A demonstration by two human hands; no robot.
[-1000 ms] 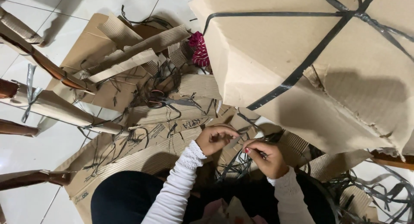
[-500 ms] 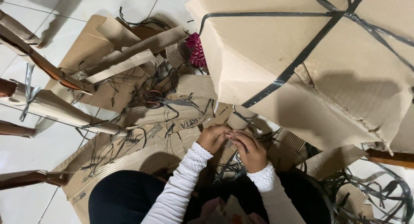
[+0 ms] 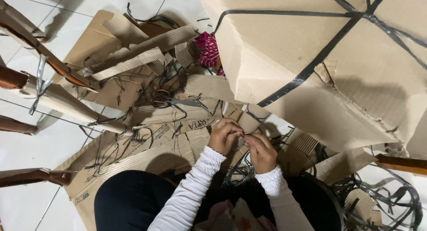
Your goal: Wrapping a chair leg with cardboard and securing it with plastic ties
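Note:
My left hand [image 3: 224,136] and my right hand [image 3: 261,152] meet low in the middle of the head view, fingertips almost touching. Both pinch a thin dark plastic strap [image 3: 243,134] between them. White knitted cuffs cover both wrists. Under the hands lies a tangle of black strap offcuts [image 3: 240,171] on flattened corrugated cardboard [image 3: 169,146]. A large cardboard-wrapped bundle [image 3: 338,57] bound with black straps rises just beyond and to the right of my hands.
Scissors with dark red handles [image 3: 167,101] lie on the cardboard ahead of my left hand. Wooden legs wrapped in cardboard [image 3: 58,97] stick in from the left over white floor tiles. A red patterned cloth [image 3: 208,48] shows behind. More loose straps [image 3: 391,200] pile at the lower right.
My hands have drawn closer together around the strap, the right moving left toward the left hand. The view has shifted slightly.

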